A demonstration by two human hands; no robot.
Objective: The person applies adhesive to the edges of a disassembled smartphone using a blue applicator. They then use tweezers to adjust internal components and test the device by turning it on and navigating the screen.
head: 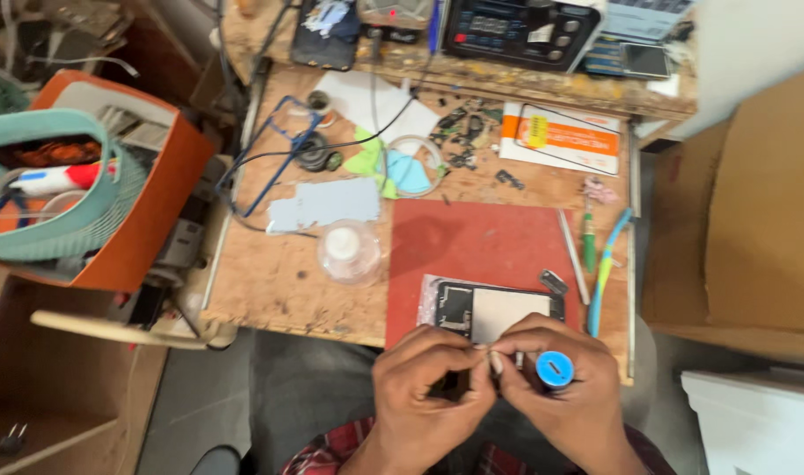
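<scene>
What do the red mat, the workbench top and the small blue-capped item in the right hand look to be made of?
Red mat: probably rubber or silicone; matte, flat, uniform colour, no glare.
Workbench top: chipboard or worn plywood; speckled, flaky surface with pitted, stained patches.
Blue-capped item in the right hand: likely plastic; smooth, evenly coloured round cap with a soft sheen. Its body is hidden by the fingers.

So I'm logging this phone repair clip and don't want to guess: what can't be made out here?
- Head view: whatever the fingertips pinch between left hand and right hand is too small and covered by the fingers.
- The opened phone has its near edge hidden by both hands.
- The small blue round container sits in the right hand; its contents are unseen.
- Small parts at the bench's back are blurred.
</scene>
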